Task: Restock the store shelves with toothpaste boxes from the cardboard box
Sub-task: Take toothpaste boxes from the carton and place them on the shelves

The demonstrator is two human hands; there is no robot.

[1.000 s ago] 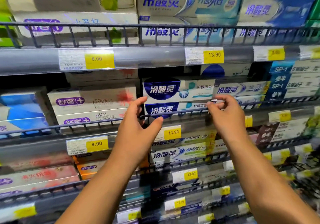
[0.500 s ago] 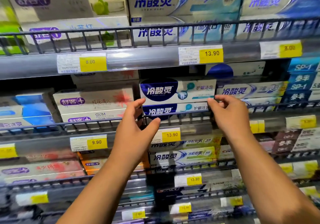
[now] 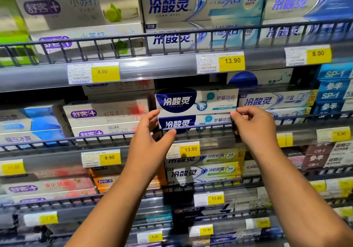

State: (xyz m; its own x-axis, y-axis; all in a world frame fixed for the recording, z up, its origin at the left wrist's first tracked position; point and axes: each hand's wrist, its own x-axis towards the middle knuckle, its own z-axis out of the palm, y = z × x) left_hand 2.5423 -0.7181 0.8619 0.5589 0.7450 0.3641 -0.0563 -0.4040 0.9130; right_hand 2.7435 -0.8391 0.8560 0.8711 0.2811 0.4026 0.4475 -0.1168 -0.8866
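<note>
**Two toothpaste boxes stacked on a middle shelf, both hands at the upper one**

Two dark-blue-and-white boxes are seen stacked flat on a middle shelf (image 3: 57,159), behind a wire rail (image 3: 107,136) and directly above a yellow 13.90 price tag (image 3: 184,149). The upper toothpaste box (image 3: 196,100) is framed by both hands. The left hand (image 3: 150,139) is held wide, with its fingers straight against the left end of the stack and its thumb laid across the rail. The right hand (image 3: 254,126) is narrowed, with its fingers curled round the lower right corner of the upper toothpaste box. That box is judged to be placed and only being aligned, since it rests level on the lower toothpaste box (image 3: 191,122) with its printed face turned outward.

Neighbouring slots are filled with white boxes with purple logos (image 3: 107,113) to the left and pale blue boxes (image 3: 275,100) to the right. A dark gap is seen above the stack, with another box (image 3: 259,77) set further back, so room for more is judged to be left in this slot. The cardboard box is not shown, so the stock left to shelve cannot be told. Lower shelves are blurred and their fill cannot be judged. The task is taken to be under way, with this slot partly filled.
</note>
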